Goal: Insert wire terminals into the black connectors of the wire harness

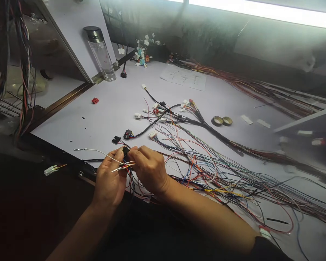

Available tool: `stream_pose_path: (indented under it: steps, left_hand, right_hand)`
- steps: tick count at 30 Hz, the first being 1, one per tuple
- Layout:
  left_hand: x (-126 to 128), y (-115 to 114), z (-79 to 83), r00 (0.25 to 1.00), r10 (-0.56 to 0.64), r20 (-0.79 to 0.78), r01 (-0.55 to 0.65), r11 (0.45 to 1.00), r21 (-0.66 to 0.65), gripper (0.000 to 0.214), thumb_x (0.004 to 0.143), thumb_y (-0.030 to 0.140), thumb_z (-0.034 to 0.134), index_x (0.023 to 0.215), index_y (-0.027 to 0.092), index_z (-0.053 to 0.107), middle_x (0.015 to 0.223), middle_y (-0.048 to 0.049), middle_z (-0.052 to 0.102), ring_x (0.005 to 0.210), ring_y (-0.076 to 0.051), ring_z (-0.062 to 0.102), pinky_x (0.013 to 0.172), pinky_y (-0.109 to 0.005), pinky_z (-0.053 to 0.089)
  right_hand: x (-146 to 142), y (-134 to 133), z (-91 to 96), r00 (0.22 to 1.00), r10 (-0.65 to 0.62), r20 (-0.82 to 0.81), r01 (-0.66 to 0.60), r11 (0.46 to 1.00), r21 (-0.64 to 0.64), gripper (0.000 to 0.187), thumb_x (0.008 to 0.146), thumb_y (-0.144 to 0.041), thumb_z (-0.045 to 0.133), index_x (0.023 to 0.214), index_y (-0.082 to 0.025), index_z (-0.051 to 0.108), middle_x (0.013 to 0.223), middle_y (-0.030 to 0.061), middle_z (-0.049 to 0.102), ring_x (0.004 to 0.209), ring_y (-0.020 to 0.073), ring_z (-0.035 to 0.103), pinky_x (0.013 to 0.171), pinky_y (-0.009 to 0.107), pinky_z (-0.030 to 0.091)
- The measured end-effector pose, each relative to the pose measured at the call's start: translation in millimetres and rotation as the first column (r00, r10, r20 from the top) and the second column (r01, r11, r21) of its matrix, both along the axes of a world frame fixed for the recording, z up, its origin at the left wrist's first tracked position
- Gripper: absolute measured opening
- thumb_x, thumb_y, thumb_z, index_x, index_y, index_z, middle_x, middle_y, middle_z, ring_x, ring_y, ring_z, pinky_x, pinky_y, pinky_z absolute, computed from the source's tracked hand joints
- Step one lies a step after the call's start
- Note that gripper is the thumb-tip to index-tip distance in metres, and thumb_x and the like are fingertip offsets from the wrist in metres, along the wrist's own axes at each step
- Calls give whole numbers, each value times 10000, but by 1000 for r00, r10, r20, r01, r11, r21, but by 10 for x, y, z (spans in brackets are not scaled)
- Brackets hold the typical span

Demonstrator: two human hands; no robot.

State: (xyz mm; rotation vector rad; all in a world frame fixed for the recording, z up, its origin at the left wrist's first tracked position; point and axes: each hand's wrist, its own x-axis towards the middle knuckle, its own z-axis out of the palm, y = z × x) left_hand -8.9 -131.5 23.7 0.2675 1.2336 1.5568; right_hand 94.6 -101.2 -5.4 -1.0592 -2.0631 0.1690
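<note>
Near the table's front edge, my left hand (110, 177) is closed on a small black connector (125, 150), gripped between thumb and fingers. My right hand (149, 166) meets it there, fingers pinched against the connector's right side. Several loose wires with bare metal terminals (122, 167), white, yellow and red, stick out to the left from under my right fingers. A longer white wire (93, 150) crosses over my left thumb, its terminal pointing left. Just beyond my hands lie another black connector (116, 139) and a black multi-pin connector (128, 134).
A taped wire harness (220, 136) and many loose wires (206, 174) spread to the right. Farther back are two tape rolls (222, 120), a paper sheet (183, 77), a glass bottle (101, 54) and a red connector (95, 100). A white connector (51, 170) hangs past the front edge.
</note>
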Motion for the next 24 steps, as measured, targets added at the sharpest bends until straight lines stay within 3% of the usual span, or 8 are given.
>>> stream_pose_path:
  steps: [8,19,21,24]
  left_hand:
    - [-23,34,-24,1000,-6,-21,6,1000,5,93,755,185,740,839,149,723,904,-36,724,840,-132,663,744,-195,547]
    - [-16,0,-52,992,10,-123,-4,999,49,206,681,227,801,845,145,707,803,-22,697,715,-103,622,673,-186,511]
    - [-31,5,-82,993,-2,-119,8,999,45,232,671,235,812,853,141,704,811,-20,692,717,-98,617,675,-180,508]
    - [-62,40,-147,996,-27,-80,29,999,26,282,638,222,832,870,137,696,813,-13,685,713,-94,619,676,-176,510]
  right_hand:
    - [65,-5,36,998,28,-55,-32,997,-75,182,970,-260,514,930,-181,673,779,31,661,702,118,578,660,222,414]
    - [10,-5,26,998,56,39,-52,995,-80,167,935,-167,540,811,-162,651,745,24,610,668,126,549,621,238,396]
    - [5,6,10,997,72,34,-68,990,-120,151,925,-168,555,819,-155,662,757,29,617,679,128,561,630,235,403]
    - [38,51,7,994,94,-62,-108,954,-280,120,912,-177,578,863,-162,687,791,29,637,701,120,582,645,219,416]
